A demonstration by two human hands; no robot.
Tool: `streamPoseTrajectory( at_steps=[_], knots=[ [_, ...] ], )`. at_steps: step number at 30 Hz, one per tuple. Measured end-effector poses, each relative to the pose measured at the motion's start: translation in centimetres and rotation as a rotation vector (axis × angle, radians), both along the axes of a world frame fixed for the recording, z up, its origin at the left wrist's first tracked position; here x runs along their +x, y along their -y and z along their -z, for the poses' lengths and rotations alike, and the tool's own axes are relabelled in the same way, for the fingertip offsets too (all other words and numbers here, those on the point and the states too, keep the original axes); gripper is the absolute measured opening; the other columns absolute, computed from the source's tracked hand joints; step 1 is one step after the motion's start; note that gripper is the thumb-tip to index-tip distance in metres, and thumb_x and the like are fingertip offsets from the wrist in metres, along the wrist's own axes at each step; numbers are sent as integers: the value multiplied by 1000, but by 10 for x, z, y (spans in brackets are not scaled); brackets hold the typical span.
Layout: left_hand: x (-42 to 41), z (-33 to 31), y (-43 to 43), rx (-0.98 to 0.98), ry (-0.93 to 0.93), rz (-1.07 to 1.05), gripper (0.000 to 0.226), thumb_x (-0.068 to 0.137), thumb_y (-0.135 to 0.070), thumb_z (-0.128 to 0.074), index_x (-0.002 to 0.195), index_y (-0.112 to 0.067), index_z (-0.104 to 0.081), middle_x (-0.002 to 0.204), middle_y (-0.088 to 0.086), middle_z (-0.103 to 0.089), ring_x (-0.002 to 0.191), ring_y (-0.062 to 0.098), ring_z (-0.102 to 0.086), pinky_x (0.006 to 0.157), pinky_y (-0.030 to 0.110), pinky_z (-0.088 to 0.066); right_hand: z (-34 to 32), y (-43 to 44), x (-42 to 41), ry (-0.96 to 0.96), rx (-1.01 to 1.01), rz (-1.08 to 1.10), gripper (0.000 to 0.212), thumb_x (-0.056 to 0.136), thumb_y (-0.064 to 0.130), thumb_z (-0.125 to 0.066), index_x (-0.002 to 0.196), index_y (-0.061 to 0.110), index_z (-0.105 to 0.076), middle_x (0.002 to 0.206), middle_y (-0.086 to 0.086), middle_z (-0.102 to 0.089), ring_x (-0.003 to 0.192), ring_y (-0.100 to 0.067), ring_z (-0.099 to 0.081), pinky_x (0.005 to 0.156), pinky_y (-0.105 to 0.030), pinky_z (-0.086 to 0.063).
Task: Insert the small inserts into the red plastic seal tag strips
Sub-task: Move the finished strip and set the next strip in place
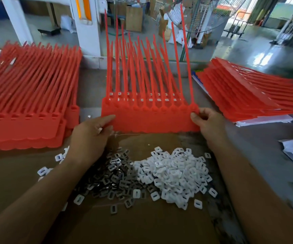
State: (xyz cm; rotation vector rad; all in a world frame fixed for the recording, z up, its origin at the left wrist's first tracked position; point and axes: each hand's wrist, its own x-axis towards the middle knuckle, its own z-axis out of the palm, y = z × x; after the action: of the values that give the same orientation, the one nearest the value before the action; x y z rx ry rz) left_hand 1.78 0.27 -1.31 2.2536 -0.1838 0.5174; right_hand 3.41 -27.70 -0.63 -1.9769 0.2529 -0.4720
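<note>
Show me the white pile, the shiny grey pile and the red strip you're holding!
white pile point(175, 173), head view, middle of the heap.
shiny grey pile point(114, 175), head view, middle of the heap.
red strip point(151, 118), head view, its flat bottom band.

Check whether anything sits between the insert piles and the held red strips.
Nothing visible does. The left hand and right hand grip the red strips; only bare cardboard separates them from the white inserts and grey inserts.

One wide-angle head-worn view looks forward and down from close above the table point(251, 136), which fills the lower frame; the workshop floor point(244, 48) shows across the upper right.
</note>
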Motion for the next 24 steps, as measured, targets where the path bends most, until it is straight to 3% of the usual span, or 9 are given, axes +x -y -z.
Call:
streamPoseTrajectory(
  at_steps=[3, 8, 14, 20, 24],
  knots=[
    [1, -1, -1, 128, -24, -31, 28, 83, -11, -61, 110, -15, -66, 108, 10, -67, 97, 22, -62, 80, 17, -36, 6, 0, 2, -17, -82, 19, 17, 85, 15, -62, 102, 11, -66, 94, -2, -66, 94, -21, -63, 91, -40, -48],
    [2, 0, -4, 288, -73, -22, 27, 85, -12, -58, 112, -11, -65, 108, 15, -66, 101, 33, -59, 85, 34, -42, 11, 0, 6, -53, -265, 84, 28, 85, 23, -63, 107, 7, -66, 101, -8, -68, 95, -20, -61, 89, -38, -47],
    [1, 2, -4, 382, -155, -28, 34, 89, -14, -49, 122, -18, -58, 114, 12, -63, 106, 31, -54, 89, 37, -39, 10, -2, 5, -82, -371, 170, 32, 87, 26, -60, 112, 7, -63, 108, -10, -66, 102, -22, -58, 84, -24, -38],
    [0, 0, -3, 372, -187, -42, 37, 88, -14, -49, 124, -21, -56, 135, 6, -47, 121, 26, -43, 101, 36, -32, 9, -4, 3, -87, -389, 187, 30, 89, 19, -58, 116, 5, -60, 113, -11, -64, 107, -22, -56, 89, -26, -37],
    [0, 1, -4, 339, -174, -49, 34, 86, -13, -52, 120, -16, -59, 127, 8, -48, 118, 25, -42, 101, 34, -30, 9, -5, 2, -93, -388, 197, 29, 90, 18, -56, 115, 5, -60, 114, -11, -63, 107, -21, -55, 86, -23, -36]
  ],
)
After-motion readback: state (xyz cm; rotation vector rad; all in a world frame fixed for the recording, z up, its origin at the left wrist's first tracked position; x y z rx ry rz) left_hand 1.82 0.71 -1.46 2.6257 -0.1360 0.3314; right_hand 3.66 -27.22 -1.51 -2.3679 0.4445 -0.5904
